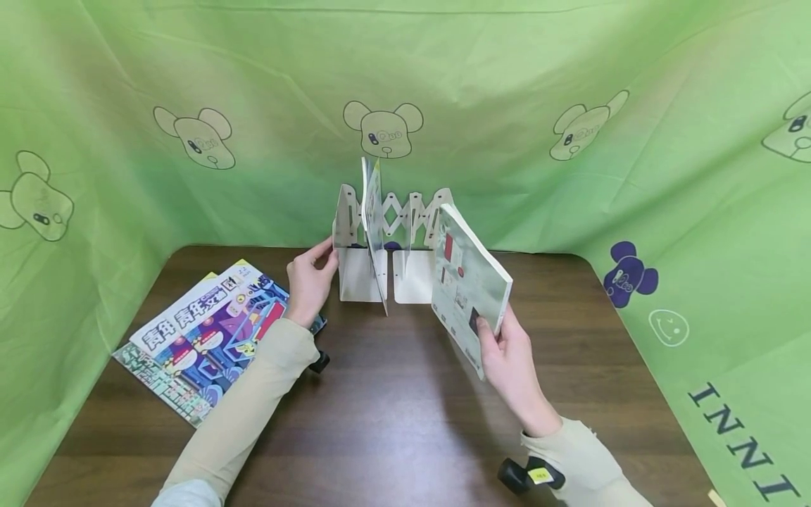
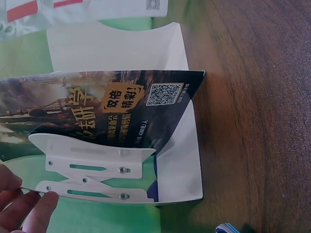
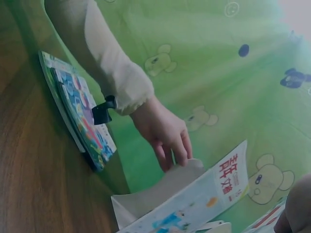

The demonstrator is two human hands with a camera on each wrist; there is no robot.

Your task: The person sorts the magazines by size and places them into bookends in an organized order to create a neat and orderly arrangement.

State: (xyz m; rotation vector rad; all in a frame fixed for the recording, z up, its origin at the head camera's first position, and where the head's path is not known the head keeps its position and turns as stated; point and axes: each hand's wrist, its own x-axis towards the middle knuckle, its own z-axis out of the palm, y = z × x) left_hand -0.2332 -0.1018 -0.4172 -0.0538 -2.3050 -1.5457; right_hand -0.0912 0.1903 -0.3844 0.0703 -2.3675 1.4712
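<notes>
A white expandable bookend (image 1: 364, 278) with zigzag links stands at the back of the table. My left hand (image 1: 310, 285) pinches the edge of its left end plate, as the left wrist view also shows, fingers (image 2: 41, 213) on the metal. One thin magazine (image 1: 375, 225) stands upright inside, its dark ship-picture cover (image 2: 121, 102) facing the left plate. To the right, my right hand (image 1: 510, 362) grips a pale green magazine (image 1: 465, 278) by its near lower edge, thumb on the cover. That magazine is tilted, in front of the bookend's right end, partly hiding it.
Several colourful magazines (image 1: 209, 338) lie overlapping on the left of the brown table (image 1: 380, 436), partly under my left forearm. A green cloth (image 1: 279, 176) with bear faces hangs close behind the bookend and along both sides.
</notes>
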